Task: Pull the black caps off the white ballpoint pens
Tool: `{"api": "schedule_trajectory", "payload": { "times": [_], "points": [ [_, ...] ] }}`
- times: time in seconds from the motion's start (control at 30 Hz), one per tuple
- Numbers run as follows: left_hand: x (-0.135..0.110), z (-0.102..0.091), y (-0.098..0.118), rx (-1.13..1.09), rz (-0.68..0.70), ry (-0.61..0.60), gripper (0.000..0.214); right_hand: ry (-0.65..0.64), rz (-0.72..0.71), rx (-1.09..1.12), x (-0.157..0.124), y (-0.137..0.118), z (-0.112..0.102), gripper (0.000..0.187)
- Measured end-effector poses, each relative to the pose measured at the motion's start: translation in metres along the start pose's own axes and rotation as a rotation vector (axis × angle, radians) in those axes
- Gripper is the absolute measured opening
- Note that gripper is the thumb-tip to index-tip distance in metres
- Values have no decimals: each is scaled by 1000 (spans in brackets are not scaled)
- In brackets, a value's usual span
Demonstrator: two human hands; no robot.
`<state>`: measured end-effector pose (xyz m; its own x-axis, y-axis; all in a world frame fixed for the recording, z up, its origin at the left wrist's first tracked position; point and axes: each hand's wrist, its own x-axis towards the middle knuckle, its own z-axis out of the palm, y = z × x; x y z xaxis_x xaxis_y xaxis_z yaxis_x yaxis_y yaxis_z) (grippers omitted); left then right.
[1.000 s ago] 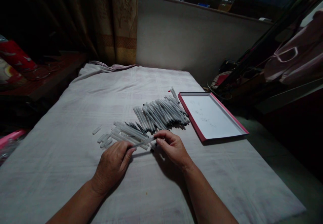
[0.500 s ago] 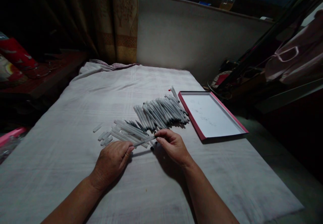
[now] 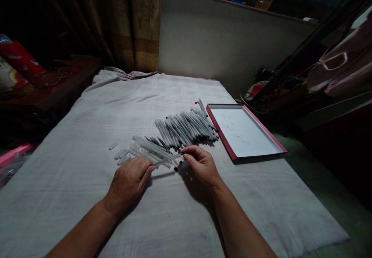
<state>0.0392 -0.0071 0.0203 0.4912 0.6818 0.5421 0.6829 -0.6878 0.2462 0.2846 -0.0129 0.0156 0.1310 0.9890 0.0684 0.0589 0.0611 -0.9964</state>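
Observation:
My left hand (image 3: 130,183) and my right hand (image 3: 200,164) together hold one pale pen barrel (image 3: 167,160) just above the cloth-covered table (image 3: 87,141). The left fingers pinch its near end and the right fingers pinch its far end, where a dark tip shows. Right behind the hands lies a small heap of loose barrels and thin refills (image 3: 148,149). Farther back sits a larger pile of assembled pens (image 3: 187,126). A few short clear caps (image 3: 119,153) lie to the left of the heap.
A shallow red-rimmed box lid (image 3: 242,131) with a white inside lies at the right of the pens, near the table edge. A curtain (image 3: 139,25) and a wall stand behind. Dark clutter fills both sides, with a pink item (image 3: 14,153) at left.
Both hands stay on the same barrel and have shifted slightly up and away. The view has tilted a little; nothing has been let go.

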Motion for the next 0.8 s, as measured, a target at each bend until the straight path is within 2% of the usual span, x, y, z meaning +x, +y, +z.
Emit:
{"api": "schedule_trajectory", "payload": {
  "times": [0.13, 0.3, 0.43, 0.53, 0.7, 0.8],
  "points": [
    [-1, 1, -5, -13, -26, 3, 37, 49, -64, -111, 3, 3, -5, 17],
    [-1, 2, -6, -26, -36, 12, 35, -22, -319, -568, -2, 4, -2, 16],
    [0, 2, -6, -13, -40, 10, 34, -46, -378, -810, -6, 4, 1, 15],
    [-1, 2, -6, -19, -48, 0, 34, -21, -395, -764, -5, 3, 0, 17],
    [0, 1, -6, -25, -37, -30, 32, 8, -368, -417, -4, 0, 1, 21],
    [1, 0, -4, -24, -11, -30, 32, -2, -311, -307, -5, -1, 5, 16]
  ]
}}
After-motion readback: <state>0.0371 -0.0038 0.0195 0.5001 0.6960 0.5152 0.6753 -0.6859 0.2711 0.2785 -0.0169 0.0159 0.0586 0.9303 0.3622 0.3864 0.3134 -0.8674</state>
